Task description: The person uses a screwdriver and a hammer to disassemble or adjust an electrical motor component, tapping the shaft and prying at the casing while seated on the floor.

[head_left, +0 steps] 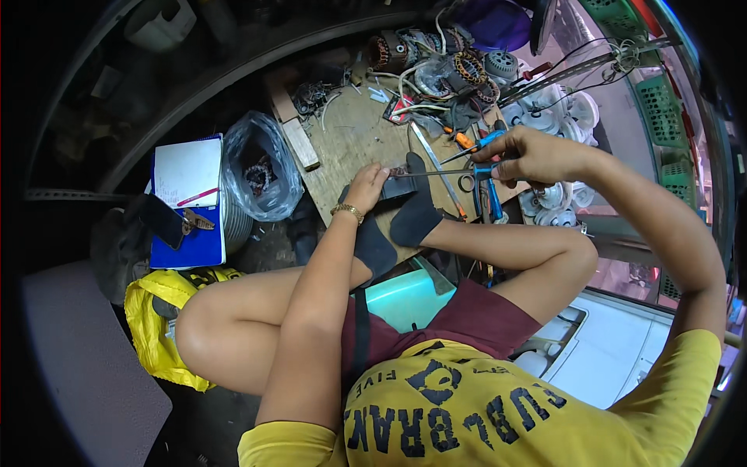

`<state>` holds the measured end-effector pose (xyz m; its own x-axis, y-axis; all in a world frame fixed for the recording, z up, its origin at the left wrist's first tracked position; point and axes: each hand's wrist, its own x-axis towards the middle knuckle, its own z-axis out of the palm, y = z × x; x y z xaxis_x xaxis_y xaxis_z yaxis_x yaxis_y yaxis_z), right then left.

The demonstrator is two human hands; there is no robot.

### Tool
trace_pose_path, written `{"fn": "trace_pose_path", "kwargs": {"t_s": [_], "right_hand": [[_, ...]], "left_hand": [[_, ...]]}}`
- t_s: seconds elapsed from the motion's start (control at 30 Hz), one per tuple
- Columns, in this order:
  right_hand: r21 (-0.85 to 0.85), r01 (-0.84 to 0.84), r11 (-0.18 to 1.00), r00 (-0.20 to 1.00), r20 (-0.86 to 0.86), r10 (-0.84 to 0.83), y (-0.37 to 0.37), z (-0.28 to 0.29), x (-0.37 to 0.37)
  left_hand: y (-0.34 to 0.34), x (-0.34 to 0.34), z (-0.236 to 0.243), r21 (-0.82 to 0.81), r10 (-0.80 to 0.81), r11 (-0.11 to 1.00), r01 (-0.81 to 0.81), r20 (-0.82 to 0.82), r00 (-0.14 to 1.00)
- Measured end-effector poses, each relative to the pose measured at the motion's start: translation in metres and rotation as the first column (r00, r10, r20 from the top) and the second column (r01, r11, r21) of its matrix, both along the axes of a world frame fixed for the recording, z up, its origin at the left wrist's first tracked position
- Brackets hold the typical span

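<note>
Between my dark-socked feet (419,222) sits a dark block-shaped metal piece (398,187), with reddish-brown material at its upper end. My left hand (366,191) is closed on its left side, a gold-coloured bracelet on the wrist. From the right, my right hand (537,158) grips a blue-handled screwdriver (484,170). Its long thin shaft runs left to the upper end of the metal piece; the exact contact is hidden. A second blue-handled tool (487,141) with a dark pointed end lies at the same fingers; I cannot tell whether it is held too.
The wooden board (354,124) carries wound motor parts (469,68), cables, a long flat blade (436,167) and a tape roll (467,183). A bag-lined bin (289,183) and notebooks (187,175) stand left. White plastic parts (556,113) crowd the right.
</note>
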<state>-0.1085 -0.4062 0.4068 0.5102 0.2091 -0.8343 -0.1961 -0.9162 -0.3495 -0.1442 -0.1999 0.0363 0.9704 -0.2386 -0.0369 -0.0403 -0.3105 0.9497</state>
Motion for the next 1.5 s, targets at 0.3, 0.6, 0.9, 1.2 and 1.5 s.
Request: {"fn": "trace_pose_path", "kwargs": {"t_s": [0.3, 0.6, 0.9, 1.2, 1.5], "right_hand": [[-0.227, -0.158, 0.961, 0.987, -0.049, 0.151, 0.07, 0.005, 0.041], [0.058, -0.052, 0.997, 0.941, 0.339, 0.029, 0.007, -0.047, -0.064], [0.217, 0.026, 0.976, 0.767, 0.622, -0.159, -0.045, -0.105, -0.191], [0.151, -0.003, 0.989, 0.969, 0.246, -0.035, -0.049, -0.029, -0.073], [0.154, -0.069, 0.986, 0.899, 0.438, -0.006, -0.024, -0.082, -0.076]], "left_hand": [[-0.006, 0.005, 0.004, 0.057, 0.03, 0.998, -0.034, 0.063, 0.998], [-0.002, 0.001, 0.011, 0.056, 0.113, 0.992, -0.109, -0.078, 0.991], [-0.014, -0.001, 0.014, 0.111, -0.003, 0.994, -0.002, 0.043, 0.999], [-0.003, 0.009, 0.008, 0.083, -0.094, 0.992, 0.09, 0.057, 0.994], [-0.008, 0.012, 0.019, 0.023, 0.083, 0.997, -0.08, -0.192, 0.978]]}}
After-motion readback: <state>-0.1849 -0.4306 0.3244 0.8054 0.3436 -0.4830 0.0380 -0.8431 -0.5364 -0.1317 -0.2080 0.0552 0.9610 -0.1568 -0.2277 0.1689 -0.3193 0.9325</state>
